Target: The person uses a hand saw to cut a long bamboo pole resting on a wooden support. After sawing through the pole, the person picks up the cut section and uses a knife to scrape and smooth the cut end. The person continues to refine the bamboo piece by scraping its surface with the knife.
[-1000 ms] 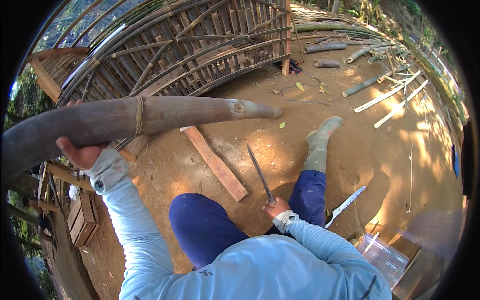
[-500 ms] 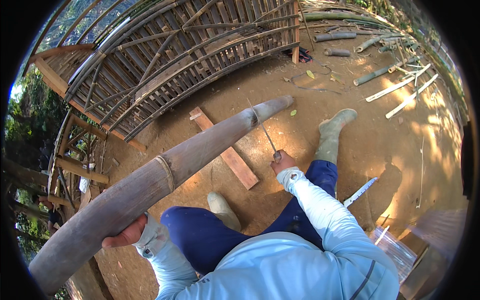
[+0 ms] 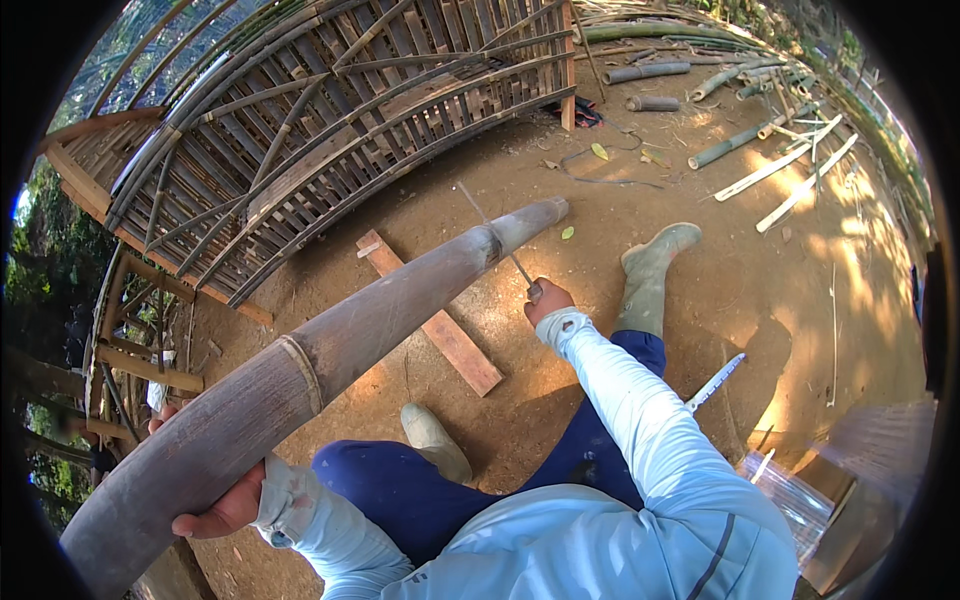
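Outdoor workshop: earth ground [image 3: 740, 265], cut bamboo lengths [image 3: 648, 72], slatted frame [image 3: 345, 135]

Head cam (L of pair), fisheye, faces down/fwd fr. abv, sleeves [image 3: 650, 425] nr, dirt ground [image 3: 735, 275] farther.

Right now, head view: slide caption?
Left hand supports a thick bamboo pole; right hand grips a slender tool crossing near the pole's far end.

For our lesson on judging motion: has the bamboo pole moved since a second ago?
Yes: judged against the reddish plank on the ground, the bamboo pole has swung down the picture, now crossing over the plank's middle.
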A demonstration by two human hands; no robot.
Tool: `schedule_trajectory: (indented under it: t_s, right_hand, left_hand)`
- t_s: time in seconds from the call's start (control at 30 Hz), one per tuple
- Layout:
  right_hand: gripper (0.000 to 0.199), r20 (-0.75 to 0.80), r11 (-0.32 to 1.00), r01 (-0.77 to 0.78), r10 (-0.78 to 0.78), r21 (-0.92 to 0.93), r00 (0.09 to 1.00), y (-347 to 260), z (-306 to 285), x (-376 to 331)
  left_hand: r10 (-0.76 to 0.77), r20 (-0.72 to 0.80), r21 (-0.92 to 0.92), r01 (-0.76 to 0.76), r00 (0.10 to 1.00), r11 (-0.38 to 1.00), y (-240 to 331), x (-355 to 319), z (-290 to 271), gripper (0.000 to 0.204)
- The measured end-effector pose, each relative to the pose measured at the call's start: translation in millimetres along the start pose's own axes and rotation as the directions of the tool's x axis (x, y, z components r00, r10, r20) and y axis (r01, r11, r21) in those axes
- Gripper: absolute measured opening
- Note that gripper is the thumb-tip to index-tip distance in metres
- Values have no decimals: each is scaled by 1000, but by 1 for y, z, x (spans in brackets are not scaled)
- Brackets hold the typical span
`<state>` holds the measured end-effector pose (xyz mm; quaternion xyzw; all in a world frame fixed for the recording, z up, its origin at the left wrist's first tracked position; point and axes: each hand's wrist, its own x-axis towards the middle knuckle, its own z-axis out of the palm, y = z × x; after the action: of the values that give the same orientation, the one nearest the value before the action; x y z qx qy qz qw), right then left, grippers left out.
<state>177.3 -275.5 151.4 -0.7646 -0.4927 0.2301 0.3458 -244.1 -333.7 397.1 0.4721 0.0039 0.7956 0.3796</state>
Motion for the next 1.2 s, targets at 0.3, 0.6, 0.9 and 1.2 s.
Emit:
schedule_trajectory:
  t_s: [0.3,0.6,0.9,1.2]
  right_hand:
    - [17,-50,993,-108,105,-56,993,5,15,22]
    - [17,9,989,63,-62,-133,998,-22,2,21]
    - [18,38,982,83,-78,-171,996,-16,-2,24]
    - [18,116,974,160,-142,-159,983,-25,-14,8]
  left_hand:
    - [139,-251,237,-78,958,968,-3,-9,-19,101]
    - [100,-79,112,-91,992,990,3,-12,-28,99]
    - [114,61,-13,-114,992,993,1,-13,-28,98]
    - [217,250,24,-230,944,973,5,-13,-10,96]
